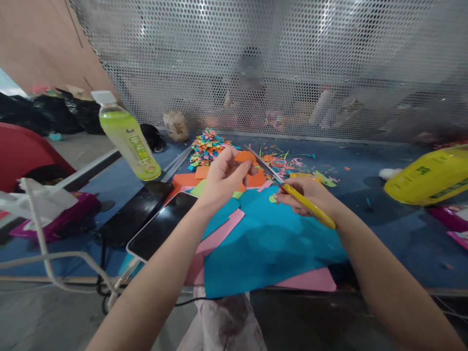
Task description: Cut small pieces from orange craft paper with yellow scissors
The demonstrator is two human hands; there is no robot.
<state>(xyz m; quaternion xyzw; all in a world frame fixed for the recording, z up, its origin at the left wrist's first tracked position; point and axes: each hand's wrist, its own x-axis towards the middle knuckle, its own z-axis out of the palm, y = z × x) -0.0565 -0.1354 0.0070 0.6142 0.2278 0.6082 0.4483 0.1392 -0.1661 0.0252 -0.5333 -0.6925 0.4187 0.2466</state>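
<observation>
Between its thumb and fingers, my left hand (229, 170) pinches a small orange piece of paper (245, 156) with a rounded edge. My right hand (305, 192) is wrapped round yellow-handled scissors (309, 204), whose blades point up and left toward the orange paper. Whether the blades touch the paper I cannot make out. Under both hands lies a large blue sheet of paper (256, 248), with pink paper (310, 280) beneath it. Behind my left hand is a heap of small coloured paper squares (208, 146). Thin paper scraps (280, 163) are scattered behind the scissors.
A green drink bottle (127, 136) stands at the left, near a phone (161, 226) and a black flat object (135, 212). White cables (66, 256) cross the left front. On the right lies a yellow bottle (427, 178). A perforated metal panel (285, 63) borders the table's back.
</observation>
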